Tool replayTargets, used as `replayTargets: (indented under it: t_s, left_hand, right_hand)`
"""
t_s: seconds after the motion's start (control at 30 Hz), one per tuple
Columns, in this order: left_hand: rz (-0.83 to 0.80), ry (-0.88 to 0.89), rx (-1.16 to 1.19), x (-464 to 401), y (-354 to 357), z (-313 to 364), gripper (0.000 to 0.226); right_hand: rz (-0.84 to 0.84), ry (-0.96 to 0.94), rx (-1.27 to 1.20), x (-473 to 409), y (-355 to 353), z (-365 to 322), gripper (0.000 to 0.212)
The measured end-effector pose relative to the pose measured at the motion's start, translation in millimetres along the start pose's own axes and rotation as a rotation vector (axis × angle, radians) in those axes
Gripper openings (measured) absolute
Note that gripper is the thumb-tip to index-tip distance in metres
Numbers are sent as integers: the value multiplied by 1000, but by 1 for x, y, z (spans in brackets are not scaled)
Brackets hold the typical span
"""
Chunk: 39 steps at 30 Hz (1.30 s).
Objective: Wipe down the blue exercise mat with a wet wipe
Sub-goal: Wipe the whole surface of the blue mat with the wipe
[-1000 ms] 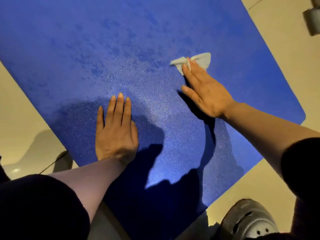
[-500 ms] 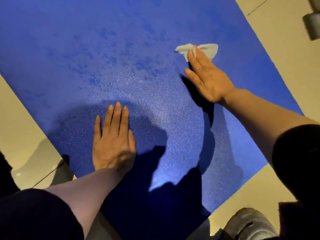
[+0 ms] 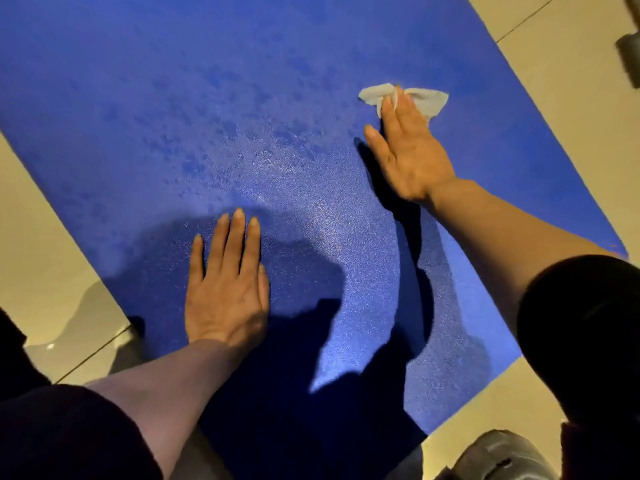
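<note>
Mat (image 3: 242, 98) deep blue, darker mottled patches; wipe (image 3: 427, 100) white; floor (image 3: 41, 258) cream tile.

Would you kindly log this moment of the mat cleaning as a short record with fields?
mat: blue exercise mat lying flat on tiled floor
wipe: white wet wipe on the mat, under fingers
right hand: right hand flat, pressing the wipe
left hand: left hand flat on the mat, holding nothing
surface: patchy sheen mid-mat
</note>
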<state>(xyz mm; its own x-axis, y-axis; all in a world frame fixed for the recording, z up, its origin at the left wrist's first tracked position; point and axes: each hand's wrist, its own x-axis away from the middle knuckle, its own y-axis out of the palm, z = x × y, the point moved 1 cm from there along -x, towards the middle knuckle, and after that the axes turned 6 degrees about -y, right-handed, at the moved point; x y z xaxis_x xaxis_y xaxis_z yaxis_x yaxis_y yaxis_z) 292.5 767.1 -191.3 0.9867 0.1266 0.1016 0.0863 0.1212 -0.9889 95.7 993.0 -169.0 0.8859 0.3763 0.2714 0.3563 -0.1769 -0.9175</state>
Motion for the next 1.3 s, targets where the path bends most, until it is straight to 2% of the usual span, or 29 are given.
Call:
replayTargets:
  t_s: [0.07,0.17,0.3,0.33,0.43,0.5,0.53,0.6,0.7,0.8,0.87,0.97,1.07,1.17,1.23,1.3]
  left_hand:
    - [-1,3,-2,0,0,-2,59]
    - [19,7,12,1,1,-2,59]
    - [26,9,23,1,2,0,58]
    - [24,10,18,1,2,0,58]
    - [24,12,-3,1,4,-2,58]
    - [33,14,-5,2,5,-3,58]
    - [41,17,-1,3,6,-2,58]
    - [76,28,21,2,6,-1,56]
    - [130,43,129,2,6,-3,53]
    - [150,27,385,1,-3,-11,53]
    - [205,-44,439,8,-11,-21,50]
    - [297,-206,386,35,-10,-45,47]
    - [387,-258,400,62,0,-65,48]
    - [393,-316,461,76,5,-73,54]
    - [390,-349,488,81,5,-72,59]
    - [379,-388,509,84,3,-72,62]
  right_hand:
    - [19,-10,-22,10,10,-17,73]
    - [-20,-192,-15,37,26,-54,89]
    - [-115,-359,98,44,21,-54,87]
    - [-110,-343,101,38,17,-46,83]
    - [-49,-146,23,21,13,-32,67]
    - [29,-54,11,20,25,-48,71]
    - [46,-61,1,24,33,-62,78]
    - [14,-231,-31,37,45,-94,90]
    - [-84,-456,-34,54,50,-115,78]
    - [-92,-420,-5,43,39,-100,65]
    - [-15,-292,-48,36,40,-99,58]
    - [87,-179,-85,45,63,-134,61]
    - [25,-376,-77,66,89,-188,70]
    - [-76,-564,-49,77,97,-214,78]
    - [-120,-628,15,72,89,-204,78]
    - [-102,-567,48,64,78,-185,75]
